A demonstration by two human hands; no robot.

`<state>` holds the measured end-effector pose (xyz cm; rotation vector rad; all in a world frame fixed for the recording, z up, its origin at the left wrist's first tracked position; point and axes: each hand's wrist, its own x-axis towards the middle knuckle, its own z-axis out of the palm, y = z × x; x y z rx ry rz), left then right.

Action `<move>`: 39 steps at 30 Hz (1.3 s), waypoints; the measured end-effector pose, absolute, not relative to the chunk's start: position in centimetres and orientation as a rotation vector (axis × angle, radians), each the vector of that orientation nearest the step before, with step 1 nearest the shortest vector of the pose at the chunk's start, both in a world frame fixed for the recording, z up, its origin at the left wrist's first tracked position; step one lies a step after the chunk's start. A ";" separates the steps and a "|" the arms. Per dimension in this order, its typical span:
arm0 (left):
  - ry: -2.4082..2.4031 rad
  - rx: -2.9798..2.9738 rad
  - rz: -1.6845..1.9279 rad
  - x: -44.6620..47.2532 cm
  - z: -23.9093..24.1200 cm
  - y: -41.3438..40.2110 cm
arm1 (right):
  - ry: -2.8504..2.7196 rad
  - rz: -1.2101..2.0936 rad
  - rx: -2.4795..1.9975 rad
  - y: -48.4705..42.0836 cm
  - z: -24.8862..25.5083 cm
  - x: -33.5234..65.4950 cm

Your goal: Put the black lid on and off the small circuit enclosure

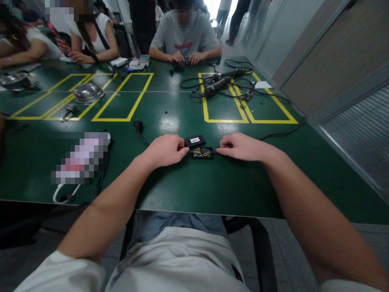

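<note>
A small black plastic case (202, 157) lies open on the green table, a circuit board with copper-coloured coils showing inside it. Just behind it rests its ribbed black cover (190, 142) with a white label. At the case's left end my left hand (167, 150) is closed in a pinch on the power cord; that cord runs back to a black plug (138, 125). My right hand (243, 146) pinches the black cable at the right end, thumb and forefinger together. The fingers partly hide both cable ends.
On the left lies a blurred-out phone-like object (83, 156) with a white loop. Farther back are a metal bowl (88, 93), yellow tape rectangles and a tangle of corded black tools (219, 84). A person in a grey T-shirt (185, 36) sits opposite; others sit at left.
</note>
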<state>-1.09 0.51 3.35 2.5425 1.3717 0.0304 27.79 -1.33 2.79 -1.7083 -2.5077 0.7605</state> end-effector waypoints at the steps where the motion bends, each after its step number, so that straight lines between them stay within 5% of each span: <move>1: 1.371 2.555 0.011 -1.0 3.3 0.4 | -2.508 0.743 -1.704 -1.3 2.7 27.8; 20: 1.367 2.513 -0.016 -0.7 3.2 0.4 | -2.519 0.683 -1.700 -1.6 2.8 27.6; 27: 1.287 2.544 0.435 -1.0 1.3 1.2 | -2.485 0.713 -1.740 -1.5 2.7 27.4; 39: 1.212 2.558 0.485 -1.1 0.1 2.4 | -2.491 0.687 -1.724 -1.5 2.7 27.1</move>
